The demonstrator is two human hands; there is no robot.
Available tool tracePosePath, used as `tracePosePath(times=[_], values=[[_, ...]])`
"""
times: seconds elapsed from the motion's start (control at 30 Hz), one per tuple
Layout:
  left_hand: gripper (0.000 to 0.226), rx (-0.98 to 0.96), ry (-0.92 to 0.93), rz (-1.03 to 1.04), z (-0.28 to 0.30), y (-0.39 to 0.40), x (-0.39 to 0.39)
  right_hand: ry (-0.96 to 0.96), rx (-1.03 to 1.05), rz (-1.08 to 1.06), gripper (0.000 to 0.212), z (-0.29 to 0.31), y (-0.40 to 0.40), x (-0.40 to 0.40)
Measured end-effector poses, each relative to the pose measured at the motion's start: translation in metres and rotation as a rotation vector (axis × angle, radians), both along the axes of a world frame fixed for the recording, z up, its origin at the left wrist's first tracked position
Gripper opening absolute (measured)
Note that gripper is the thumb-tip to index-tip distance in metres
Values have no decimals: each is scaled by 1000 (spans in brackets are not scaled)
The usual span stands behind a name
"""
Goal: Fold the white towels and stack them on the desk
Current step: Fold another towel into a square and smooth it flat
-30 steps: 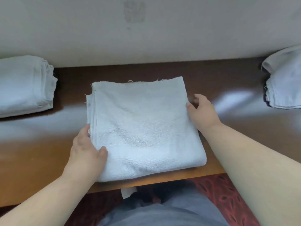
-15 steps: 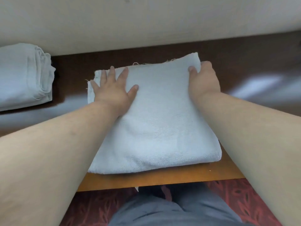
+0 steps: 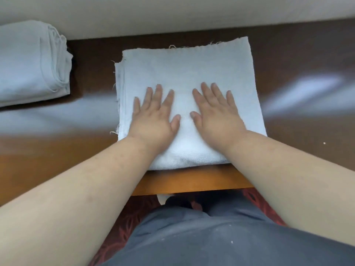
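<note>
A folded white towel [image 3: 184, 73] lies flat on the brown desk [image 3: 57, 150], squarely in front of the person, its near folded edge just back from the desk's front edge and its far, frayed edge close to the pale wall [image 3: 172, 14]. The left hand [image 3: 153, 120] and the right hand [image 3: 217, 116] rest side by side on the towel's near half, palms down, fingers spread flat and gripping nothing, thumbs almost meeting. The towel's left side shows several layered edges with loose threads; its right side runs straight. Bare desk lies open on both sides of the towel, a wide band to the right and a narrower one to the left. At the far left, well apart, a stack of folded towels [image 3: 30, 60] sits against the wall, its folded edges facing the middle towel.
</note>
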State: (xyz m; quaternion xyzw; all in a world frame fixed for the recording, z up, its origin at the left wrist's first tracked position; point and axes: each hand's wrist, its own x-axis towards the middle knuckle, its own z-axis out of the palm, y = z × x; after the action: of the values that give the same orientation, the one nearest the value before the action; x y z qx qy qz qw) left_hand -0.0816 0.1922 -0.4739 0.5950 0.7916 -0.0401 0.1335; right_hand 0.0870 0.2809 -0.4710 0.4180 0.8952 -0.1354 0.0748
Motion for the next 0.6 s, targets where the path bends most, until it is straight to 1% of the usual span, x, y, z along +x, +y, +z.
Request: tracePosePath(times=[0.07, 0.13, 0.2, 0.23, 0.27, 0.3, 0.37, 0.4, 0.43, 0.53, 0.6], values=[[70, -10, 15, 121, -4, -15, -17, -42, 28, -44, 70, -2, 7, 13], [71, -43, -20, 222, -5, -27, -30, -79, 23, -101, 74, 0, 16, 22], [71, -60, 0, 262, 0, -34, -33, -110, 23, -139, 75, 3, 15, 22], [70, -32, 35, 213, 4, -37, -30, -108, 22, -127, 74, 6, 9, 19], [68, 15, 53, 109, 8, -40, -25, -90, 22, -87, 72, 10, 0, 17], [67, 57, 40, -38, 12, -45, -20, -63, 27, -27, 71, 13, -11, 18], [67, 38, -2, -326, 12, -60, -12, -45, 39, 73, 70, 13, -34, 31], [69, -6, -8, -386, 11, -69, -13, -60, 29, 69, 70, 12, -40, 43], [70, -44, -12, -380, 10, -77, -18, -78, 18, 31, 69, 10, -42, 56], [72, -75, -30, -254, 6, -87, -34, -115, 16, -94, 70, 5, -34, 87], [74, -69, -19, -253, 6, -88, -36, -121, 6, -117, 71, 5, -29, 90]])
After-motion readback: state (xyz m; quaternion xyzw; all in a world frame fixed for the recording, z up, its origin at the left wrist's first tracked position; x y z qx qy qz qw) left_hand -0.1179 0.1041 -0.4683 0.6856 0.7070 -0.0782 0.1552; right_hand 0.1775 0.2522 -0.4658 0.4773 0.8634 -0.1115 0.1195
